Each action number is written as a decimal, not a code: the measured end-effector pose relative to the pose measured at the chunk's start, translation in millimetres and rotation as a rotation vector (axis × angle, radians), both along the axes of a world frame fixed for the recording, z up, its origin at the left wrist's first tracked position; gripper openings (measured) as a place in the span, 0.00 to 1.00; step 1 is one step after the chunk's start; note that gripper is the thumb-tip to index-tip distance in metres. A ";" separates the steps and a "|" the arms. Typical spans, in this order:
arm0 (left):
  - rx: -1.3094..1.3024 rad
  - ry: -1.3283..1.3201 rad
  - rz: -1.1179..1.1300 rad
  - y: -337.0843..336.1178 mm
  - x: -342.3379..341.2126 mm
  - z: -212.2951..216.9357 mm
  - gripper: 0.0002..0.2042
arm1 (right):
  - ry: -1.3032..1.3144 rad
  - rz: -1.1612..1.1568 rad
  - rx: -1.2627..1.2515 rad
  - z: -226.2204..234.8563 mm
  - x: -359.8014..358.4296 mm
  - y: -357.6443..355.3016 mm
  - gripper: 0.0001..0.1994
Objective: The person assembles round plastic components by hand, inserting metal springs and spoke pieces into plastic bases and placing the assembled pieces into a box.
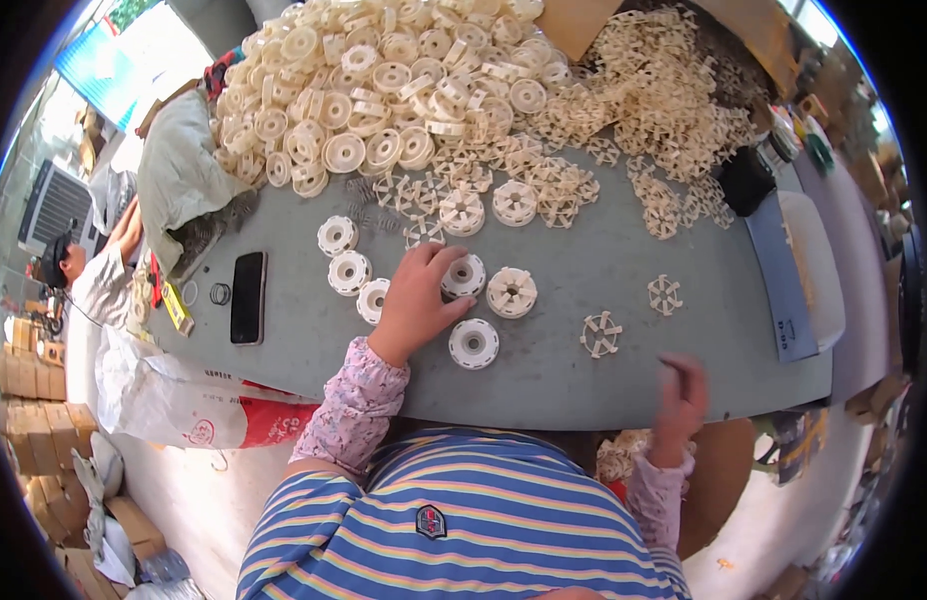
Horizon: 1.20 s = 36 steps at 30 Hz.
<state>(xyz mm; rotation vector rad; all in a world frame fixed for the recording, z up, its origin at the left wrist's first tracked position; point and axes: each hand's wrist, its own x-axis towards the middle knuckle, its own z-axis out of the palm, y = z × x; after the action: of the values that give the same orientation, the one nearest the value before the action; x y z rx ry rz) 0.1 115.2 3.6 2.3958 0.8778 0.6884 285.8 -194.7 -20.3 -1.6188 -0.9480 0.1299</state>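
- Six white plastic spools lie loose on the grey table (584, 270) near the person: three in a slanting row at the left, from one (337, 235) to another (350, 272), one (465, 276) under the fingertips, one (512, 292) just to its right and one (474, 343) nearer the table edge.
- Left hand (419, 300): flat, fingers spread and bent, tips resting on the round spool without closing around it.
- Right hand (681, 395): blurred at the near table edge; I cannot tell whether it grips anything.
- Two cream spoked wheels (601, 334) (665, 294) lie apart to the right.
- A big heap of spools (384, 90) and a heap of spoked wheels (664, 90) fill the far side, too many to count.
- One black phone (248, 297) lies flat at the left.
- Cardboard boxes (34, 430) are stacked on the floor.
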 end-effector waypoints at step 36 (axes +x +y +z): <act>0.121 -0.344 -0.108 -80.5 -35.0 -25.1 0.31 | 0.480 0.707 -0.205 -11.7 -25.7 165.2 0.37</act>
<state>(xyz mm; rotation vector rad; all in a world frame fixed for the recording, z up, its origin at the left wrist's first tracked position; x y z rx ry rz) -35.0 34.7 -21.4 2.3090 0.5740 1.0966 260.1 -29.6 -32.0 -1.2724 -1.1032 1.0796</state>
